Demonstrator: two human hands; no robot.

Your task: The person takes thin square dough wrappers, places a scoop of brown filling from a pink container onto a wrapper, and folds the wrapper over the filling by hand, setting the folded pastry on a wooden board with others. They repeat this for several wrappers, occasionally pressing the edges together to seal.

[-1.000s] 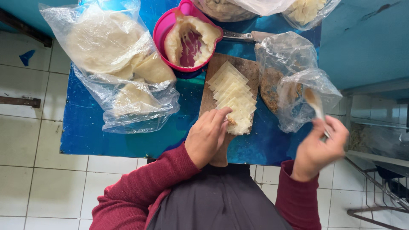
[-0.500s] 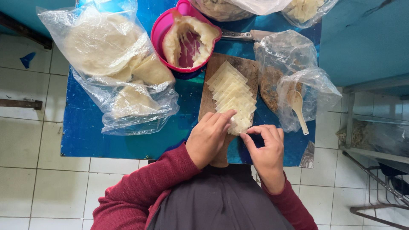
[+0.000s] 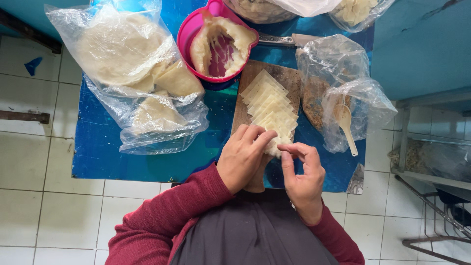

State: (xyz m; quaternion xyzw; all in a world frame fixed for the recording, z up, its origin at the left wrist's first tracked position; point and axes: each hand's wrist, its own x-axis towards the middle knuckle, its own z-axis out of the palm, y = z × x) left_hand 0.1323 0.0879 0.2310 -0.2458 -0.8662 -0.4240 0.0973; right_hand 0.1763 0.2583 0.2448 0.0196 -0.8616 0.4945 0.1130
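A row of several pale square dough wrappers [image 3: 269, 103] lies overlapped on a brown wooden board [image 3: 253, 78] on a blue table [image 3: 147, 157]. My left hand [image 3: 243, 157] rests on the near end of the row, fingers curled onto the nearest wrapper [image 3: 277, 142]. My right hand [image 3: 301, 172] is beside it, thumb and fingertips pinching that same wrapper's edge. Both sleeves are dark red.
A pink bowl [image 3: 189, 29] holds a lump of dough. Clear plastic bags of dough [image 3: 127, 59] lie at the left. At the right, a plastic bag [image 3: 338, 83] holds brownish filling and a pale spoon [image 3: 346, 125]. A knife [image 3: 284, 39] lies behind the board. White tiled floor surrounds the table.
My right hand left the spoon in the filling bag and came left to the near end of the wrapper row, joining my left hand there.
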